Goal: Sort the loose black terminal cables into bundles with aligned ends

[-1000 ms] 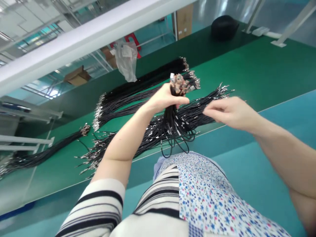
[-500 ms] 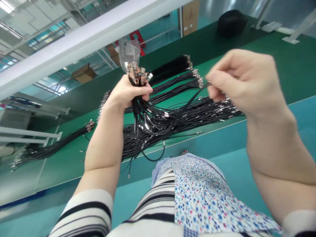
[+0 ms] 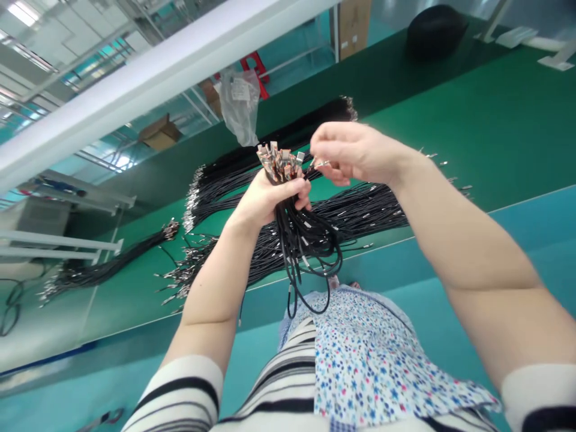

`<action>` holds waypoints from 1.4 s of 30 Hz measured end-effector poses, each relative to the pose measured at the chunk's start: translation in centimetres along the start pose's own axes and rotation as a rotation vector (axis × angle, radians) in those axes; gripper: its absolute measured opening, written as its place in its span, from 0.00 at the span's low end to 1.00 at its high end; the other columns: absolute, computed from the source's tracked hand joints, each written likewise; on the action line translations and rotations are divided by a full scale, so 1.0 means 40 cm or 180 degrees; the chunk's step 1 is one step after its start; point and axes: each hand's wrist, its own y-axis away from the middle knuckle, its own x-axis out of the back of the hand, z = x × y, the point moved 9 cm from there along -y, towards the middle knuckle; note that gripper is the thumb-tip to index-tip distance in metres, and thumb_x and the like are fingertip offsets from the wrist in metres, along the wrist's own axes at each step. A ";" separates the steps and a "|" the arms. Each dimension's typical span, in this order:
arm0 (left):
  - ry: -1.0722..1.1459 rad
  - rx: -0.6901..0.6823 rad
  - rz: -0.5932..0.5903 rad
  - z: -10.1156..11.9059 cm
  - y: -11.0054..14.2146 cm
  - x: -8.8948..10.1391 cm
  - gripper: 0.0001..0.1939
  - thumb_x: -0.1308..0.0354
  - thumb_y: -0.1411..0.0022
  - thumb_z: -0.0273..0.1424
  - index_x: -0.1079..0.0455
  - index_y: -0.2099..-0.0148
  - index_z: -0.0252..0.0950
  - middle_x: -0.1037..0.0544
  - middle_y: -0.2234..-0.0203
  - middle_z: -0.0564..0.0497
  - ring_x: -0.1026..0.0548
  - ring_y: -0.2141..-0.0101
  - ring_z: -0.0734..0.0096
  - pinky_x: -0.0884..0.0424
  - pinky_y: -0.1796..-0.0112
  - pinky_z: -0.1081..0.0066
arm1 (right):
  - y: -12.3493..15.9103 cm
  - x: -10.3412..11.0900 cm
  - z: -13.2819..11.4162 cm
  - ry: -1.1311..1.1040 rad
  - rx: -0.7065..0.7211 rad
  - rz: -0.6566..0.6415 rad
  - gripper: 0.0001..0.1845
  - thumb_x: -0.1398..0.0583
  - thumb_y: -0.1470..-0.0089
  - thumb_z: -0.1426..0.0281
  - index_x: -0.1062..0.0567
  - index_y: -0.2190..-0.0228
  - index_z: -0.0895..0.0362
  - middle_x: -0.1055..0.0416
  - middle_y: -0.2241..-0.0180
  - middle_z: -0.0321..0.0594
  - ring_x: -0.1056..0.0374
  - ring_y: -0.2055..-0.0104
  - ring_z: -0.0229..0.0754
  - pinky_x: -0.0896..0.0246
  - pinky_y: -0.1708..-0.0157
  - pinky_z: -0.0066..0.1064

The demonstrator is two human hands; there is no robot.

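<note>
My left hand is closed around a bundle of black cables, just below their end connectors, which stick up in a cluster of silver and copper colour. The cables loop down below the fist. Close on the right of that cluster, my right hand pinches one cable by its connector end. Beneath both hands, a wide pile of loose black cables lies along the front of the green table.
Sorted cable bundles lie farther back, and another bundle is at the left. A clear plastic bag hangs behind the hands. A white beam crosses above. A dark round object sits at the back right.
My right hand has come left, from out at the right with a cable stretched in it to beside the bundle. My left hand, still gripping the bundle, appears slightly lower and farther right.
</note>
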 end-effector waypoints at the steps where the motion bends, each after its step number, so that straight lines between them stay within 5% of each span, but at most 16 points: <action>1: 0.0016 -0.0025 0.0004 0.002 -0.003 -0.001 0.14 0.34 0.58 0.28 0.37 0.73 0.33 0.32 0.82 0.54 0.31 0.81 0.75 0.27 0.74 0.68 | -0.006 0.058 0.077 -0.0195 -0.0235 0.0222 0.12 0.48 0.42 0.64 0.34 0.68 0.62 0.38 0.81 0.32 0.39 0.82 0.28 0.43 0.82 0.18; 5: 0.0097 -0.0152 0.0084 0.014 -0.023 0.012 0.10 0.37 0.57 0.25 0.37 0.73 0.33 0.34 0.84 0.55 0.33 0.84 0.77 0.28 0.75 0.68 | 0.032 0.241 0.451 -0.0640 -0.1808 0.1253 0.22 0.51 0.44 0.54 0.36 0.70 0.63 0.36 0.81 0.41 0.39 0.83 0.34 0.41 0.84 0.25; 8: 0.0086 -0.0097 -0.0250 0.015 -0.037 0.004 0.11 0.38 0.57 0.24 0.34 0.68 0.32 0.34 0.84 0.55 0.34 0.85 0.77 0.29 0.75 0.67 | 0.030 0.281 0.579 -0.1142 -0.1868 0.1928 0.20 0.55 0.41 0.57 0.39 0.70 0.61 0.35 0.79 0.44 0.35 0.77 0.38 0.37 0.78 0.28; 11: 0.0144 -0.0039 -0.0537 0.010 -0.054 0.014 0.08 0.38 0.56 0.27 0.34 0.72 0.31 0.33 0.84 0.54 0.33 0.84 0.77 0.29 0.75 0.67 | -0.027 0.278 0.550 -0.1283 -0.1226 0.2273 0.12 0.56 0.41 0.67 0.42 0.72 0.58 0.39 0.81 0.36 0.36 0.77 0.35 0.36 0.74 0.28; 14: 0.0377 -0.0004 -0.0281 -0.002 -0.088 0.085 0.08 0.39 0.55 0.28 0.35 0.74 0.30 0.30 0.82 0.52 0.31 0.80 0.75 0.28 0.73 0.68 | -0.069 0.249 0.439 -0.1193 -0.0605 0.2407 0.07 0.54 0.43 0.69 0.43 0.72 0.56 0.47 0.84 0.27 0.43 0.81 0.31 0.38 0.75 0.24; 17: 0.0604 0.0111 0.0119 -0.022 -0.125 0.163 0.08 0.38 0.55 0.26 0.33 0.70 0.30 0.25 0.74 0.49 0.28 0.76 0.73 0.27 0.72 0.68 | -0.097 0.157 0.277 -0.0474 0.0164 0.1721 0.06 0.50 0.45 0.65 0.40 0.70 0.55 0.52 0.86 0.25 0.50 0.86 0.31 0.44 0.82 0.24; 20: 0.0793 0.0133 0.0031 -0.027 -0.149 0.174 0.10 0.38 0.57 0.25 0.31 0.67 0.29 0.24 0.65 0.44 0.25 0.68 0.66 0.27 0.69 0.66 | -0.103 0.004 0.159 0.1000 0.0669 0.0649 0.12 0.50 0.44 0.61 0.35 0.68 0.57 0.48 0.85 0.27 0.49 0.85 0.31 0.46 0.82 0.25; 25: 0.0958 0.0008 -0.0613 -0.029 -0.154 0.117 0.13 0.37 0.57 0.26 0.28 0.66 0.27 0.24 0.62 0.40 0.26 0.60 0.58 0.31 0.58 0.63 | -0.127 -0.131 0.097 0.2329 0.0867 0.0394 0.16 0.54 0.43 0.63 0.31 0.66 0.59 0.30 0.69 0.42 0.34 0.65 0.43 0.39 0.63 0.34; 30: 0.1149 -0.0170 -0.0438 -0.020 -0.115 0.158 0.11 0.36 0.55 0.31 0.31 0.70 0.30 0.24 0.74 0.47 0.25 0.69 0.66 0.30 0.60 0.64 | -0.145 -0.141 0.075 0.2569 0.0851 -0.0133 0.18 0.52 0.44 0.62 0.29 0.59 0.57 0.31 0.58 0.43 0.35 0.54 0.46 0.42 0.53 0.37; 33: 0.1272 -0.0457 -0.0230 0.030 -0.072 0.204 0.11 0.37 0.53 0.31 0.36 0.72 0.33 0.32 0.81 0.56 0.29 0.77 0.77 0.29 0.64 0.67 | -0.149 -0.042 0.132 0.2663 0.0911 -0.0117 0.19 0.50 0.45 0.60 0.29 0.56 0.55 0.34 0.54 0.41 0.39 0.49 0.44 0.46 0.48 0.37; 36: 0.1130 -0.0556 -0.0005 0.076 -0.033 0.233 0.11 0.39 0.50 0.32 0.39 0.72 0.34 0.38 0.83 0.59 0.35 0.82 0.83 0.29 0.69 0.71 | -0.147 0.076 0.303 0.3411 0.0613 0.0613 0.23 0.50 0.46 0.63 0.33 0.50 0.59 0.40 0.47 0.47 0.46 0.44 0.46 0.52 0.45 0.40; 39: 0.1012 -0.0557 0.0326 0.122 0.013 0.253 0.09 0.44 0.44 0.30 0.40 0.73 0.34 0.40 0.83 0.59 0.38 0.83 0.85 0.31 0.73 0.75 | -0.125 0.064 0.518 0.4298 0.0327 0.0423 0.23 0.51 0.43 0.64 0.35 0.48 0.59 0.43 0.45 0.47 0.48 0.43 0.46 0.53 0.45 0.40; 42: 0.1077 -0.0785 0.0851 0.202 0.095 0.298 0.10 0.52 0.38 0.30 0.38 0.72 0.34 0.41 0.83 0.58 0.40 0.83 0.87 0.34 0.75 0.78 | -0.090 0.023 0.620 0.4823 0.0492 0.0373 0.21 0.53 0.41 0.65 0.34 0.49 0.56 0.38 0.47 0.44 0.45 0.44 0.46 0.56 0.46 0.42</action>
